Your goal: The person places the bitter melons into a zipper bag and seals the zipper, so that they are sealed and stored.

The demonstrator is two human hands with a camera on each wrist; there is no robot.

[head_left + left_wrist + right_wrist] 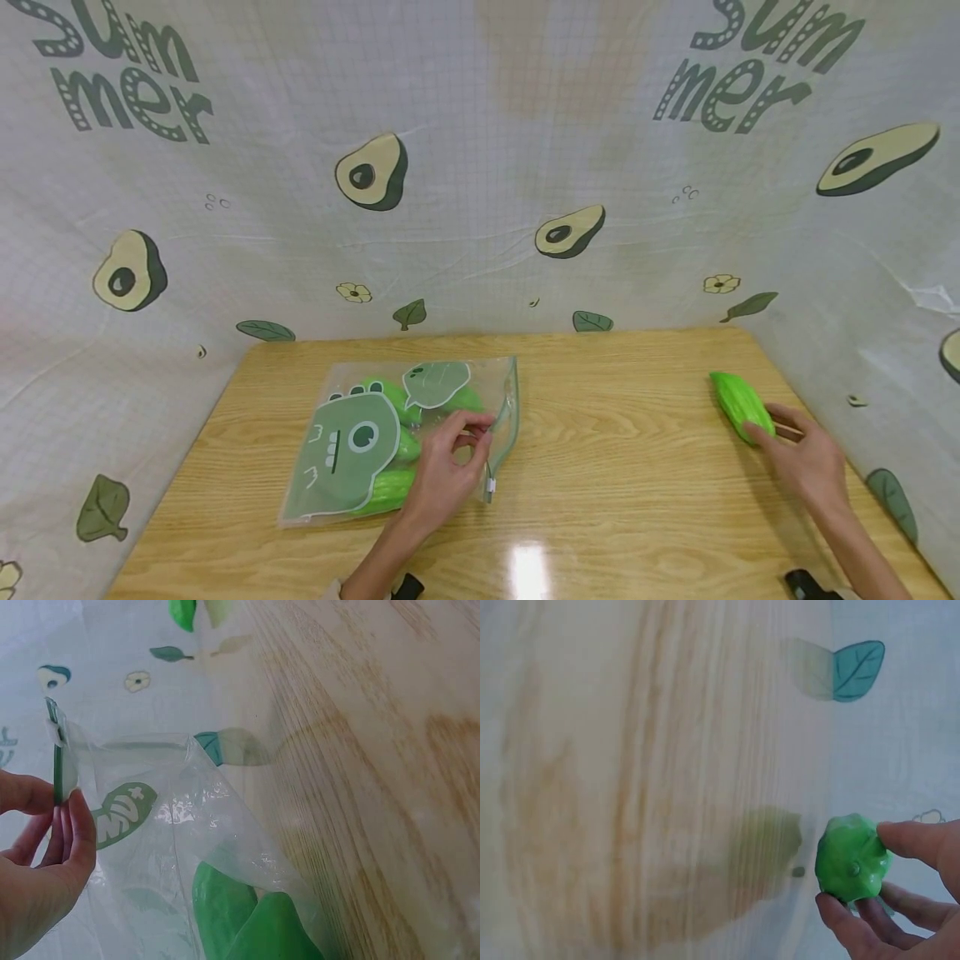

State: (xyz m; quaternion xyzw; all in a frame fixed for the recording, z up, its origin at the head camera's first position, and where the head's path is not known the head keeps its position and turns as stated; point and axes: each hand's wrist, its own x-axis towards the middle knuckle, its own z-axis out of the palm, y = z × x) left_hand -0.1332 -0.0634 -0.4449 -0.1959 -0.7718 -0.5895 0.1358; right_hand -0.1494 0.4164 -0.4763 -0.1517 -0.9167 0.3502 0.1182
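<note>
A clear zip bag point(348, 454) with a green cartoon creature printed on it lies on the left half of the table. Several green ridged gourds point(274, 930) are inside it. Thumb and fingers of my left hand point(442, 467) pinch the bag's edge at its right-hand opening, lifting it a little; a white slider point(491, 485) sits near the lower corner. Far to the right, my right hand point(810, 458) grips another green ridged gourd point(738, 404) by its near end. The right wrist view shows this gourd point(851, 862) end-on between thumb and fingers.
The wooden table point(600, 442) is enclosed at the back and sides by a pale curtain point(480, 167) printed with avocados, leaves and lettering. The right hand is close to the curtain on that side. Bare wood lies between the bag and the right hand.
</note>
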